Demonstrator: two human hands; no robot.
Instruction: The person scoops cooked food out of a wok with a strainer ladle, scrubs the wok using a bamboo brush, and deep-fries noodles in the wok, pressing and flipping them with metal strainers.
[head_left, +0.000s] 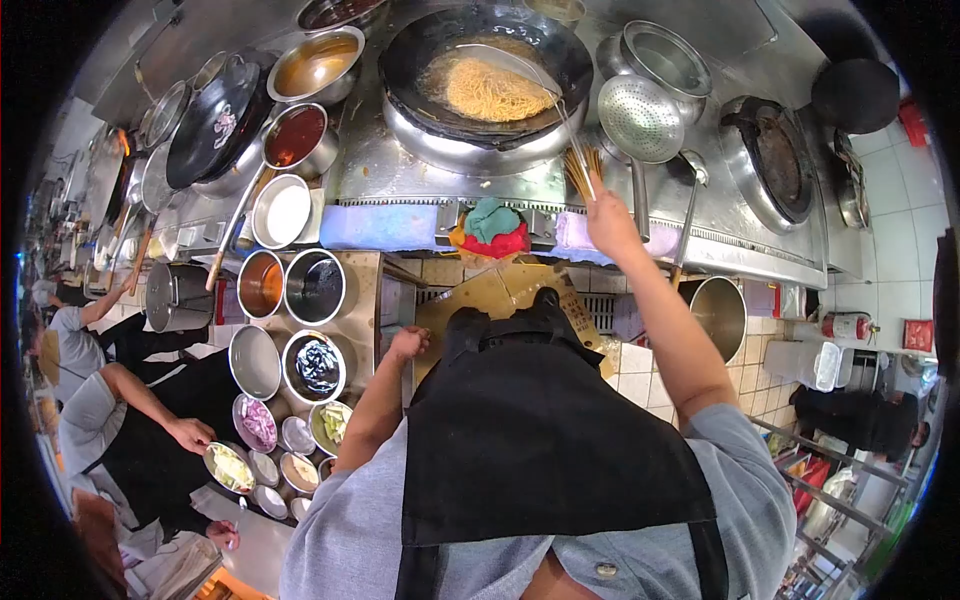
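Observation:
My right hand (613, 222) is closed round the handle of a long thin metal cooking utensil (575, 135). Its curved metal end reaches into the large black wok (400, 65), and I cannot make out its exact kind. Yellow noodles (490, 90) lie in bubbling liquid in that wok, against the utensil's end. Low by the counter's front edge, my left hand (410, 343) has its fingers curled in, with nothing seen in them. Just right of the wok are a bamboo brush (580, 172) and a perforated strainer (641, 118).
Left of the wok stand bowls of sauce (295, 137) and several steel pots (315, 285). A ladle (692, 170) and another wok (770, 160) are at right. Folded cloths (492, 225) lie on the stove's front edge. At left, a co-worker's hand (192, 434) touches a bowl (230, 468).

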